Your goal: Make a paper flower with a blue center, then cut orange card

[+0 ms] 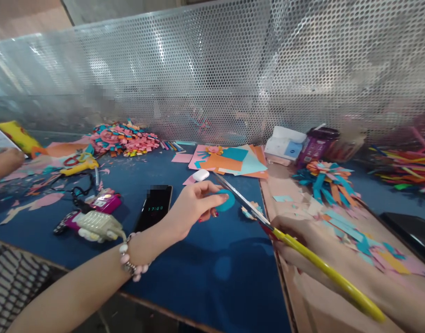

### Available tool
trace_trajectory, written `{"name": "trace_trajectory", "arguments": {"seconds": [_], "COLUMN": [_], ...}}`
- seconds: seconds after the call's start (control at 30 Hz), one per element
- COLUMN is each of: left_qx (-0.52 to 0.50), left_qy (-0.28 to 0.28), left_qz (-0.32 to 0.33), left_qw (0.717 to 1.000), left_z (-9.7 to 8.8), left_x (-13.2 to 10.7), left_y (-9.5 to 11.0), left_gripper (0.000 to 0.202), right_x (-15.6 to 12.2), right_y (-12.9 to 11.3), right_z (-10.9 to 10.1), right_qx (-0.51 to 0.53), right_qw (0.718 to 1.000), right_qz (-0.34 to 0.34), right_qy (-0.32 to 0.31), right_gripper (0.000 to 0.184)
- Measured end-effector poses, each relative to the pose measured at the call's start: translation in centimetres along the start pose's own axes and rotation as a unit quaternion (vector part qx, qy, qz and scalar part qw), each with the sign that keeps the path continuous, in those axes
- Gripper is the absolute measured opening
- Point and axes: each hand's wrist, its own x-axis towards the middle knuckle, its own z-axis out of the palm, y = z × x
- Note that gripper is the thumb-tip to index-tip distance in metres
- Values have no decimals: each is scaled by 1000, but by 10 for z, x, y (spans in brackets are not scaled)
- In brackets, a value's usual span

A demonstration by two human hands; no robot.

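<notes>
While the right hand (316, 240) gripped scissors (298, 248), probably stiff and steadiest by their yellow handles (323, 268), the left hand (194, 203) pinched a blue paper disc (226, 202) beside the blades (245, 201), likely light and easily creased, best taken by its rim. Beyond the right hand, print on a purple cup (312, 149) was illegible; left of the left hand, a phone (156, 209) read 17:00.

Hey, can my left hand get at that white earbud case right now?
Probably yes: the white earbud case lies just beyond your left hand, with nothing visible blocking it, though that hand might need to release the rounded blue paper it pinches.
</notes>
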Motion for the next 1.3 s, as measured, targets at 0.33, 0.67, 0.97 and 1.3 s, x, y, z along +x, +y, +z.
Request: {"name": "trace_trajectory", "arguments": {"seconds": [0.33,0.67,0.97,1.3], "left_qx": [-61,-40,-32,-21], "left_qy": [-24,-28,-35,-30], "left_qz": [-17,-2,6,-4], "left_qw": [998,999,999,999], "left_z": [1,1,0,-1], "left_x": [0,-1,0,0], "left_y": [2,0,-1,0], "left_gripper": [29,28,29,24], "right_x": [-6,0,-7,0], "right_y": [7,2,11,2], "right_z": [6,8,11,6], "right_qx": [-25,-42,-79,-75], "right_qw": [1000,998,997,997], "right_qz": [-9,-34,-8,-23], "right_qy": [-11,-28,13,-19], "right_gripper": [25,14,26,11]}}
